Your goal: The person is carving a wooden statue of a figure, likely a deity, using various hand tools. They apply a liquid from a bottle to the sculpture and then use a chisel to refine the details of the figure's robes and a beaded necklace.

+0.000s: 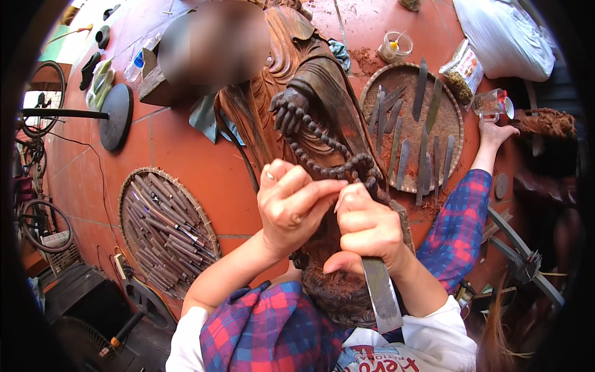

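A carved wooden statue (331, 93) lies before me, with a string of carved beads (316, 129) hanging from its carved hand. My right hand (372, 226) is closed around a flat metal scraper blade (382, 294), whose broad end points back toward my body. Close beside it, my left hand (288, 204) is pinched at the lower end of the beads, its thumb and forefinger meeting the right fingertips. Whatever lies between those left fingers is hidden. Both hands are over the statue's lower part.
To the left, a round woven tray (123, 208) bears many wooden-handled carving tools (164, 223). Several loose blades lie in another woven tray (451, 102) at the right. Beyond it stand a small tub (395, 46) and a glass mug (489, 102). My bare foot (494, 135) rests nearby.
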{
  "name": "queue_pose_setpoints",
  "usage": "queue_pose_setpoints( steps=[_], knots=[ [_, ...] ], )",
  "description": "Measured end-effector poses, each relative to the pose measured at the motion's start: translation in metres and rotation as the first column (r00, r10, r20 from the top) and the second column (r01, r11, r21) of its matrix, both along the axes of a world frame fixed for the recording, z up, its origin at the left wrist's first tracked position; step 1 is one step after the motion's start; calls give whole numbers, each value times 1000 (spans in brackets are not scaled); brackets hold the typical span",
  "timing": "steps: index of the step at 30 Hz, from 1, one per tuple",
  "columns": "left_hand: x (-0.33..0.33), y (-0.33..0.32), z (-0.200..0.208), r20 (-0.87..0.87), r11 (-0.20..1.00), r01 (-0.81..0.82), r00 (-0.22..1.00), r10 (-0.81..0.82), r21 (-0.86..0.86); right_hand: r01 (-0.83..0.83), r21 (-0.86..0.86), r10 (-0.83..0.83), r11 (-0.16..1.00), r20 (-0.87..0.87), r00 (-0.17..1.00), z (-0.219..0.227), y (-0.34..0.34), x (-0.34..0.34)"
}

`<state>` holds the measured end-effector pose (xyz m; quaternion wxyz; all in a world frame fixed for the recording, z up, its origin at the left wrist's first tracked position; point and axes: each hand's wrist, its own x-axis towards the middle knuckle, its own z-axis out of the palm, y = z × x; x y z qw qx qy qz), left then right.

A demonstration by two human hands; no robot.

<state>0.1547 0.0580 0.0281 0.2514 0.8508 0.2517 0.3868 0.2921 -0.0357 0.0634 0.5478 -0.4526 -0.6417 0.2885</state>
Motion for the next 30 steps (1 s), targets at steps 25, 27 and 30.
queue_pose_setpoints(
  steps=[25, 27, 30],
  knots=[
    [0, 1, 5, -62, 998, 54, 997, -52, 34, 12, 37, -9, 999, -88, 996, -7, -3, 2],
    [-5, -10, 2, -54, 997, 74, 996, -75, -13, -10, 15, 11, 1000, -71, 997, -8, -19, -1],
    [-7, -14, 3, -61, 993, 112, 992, -113, -25, -23, -15, 22, 1000, -79, 997, -3, -26, 0]
  ],
)
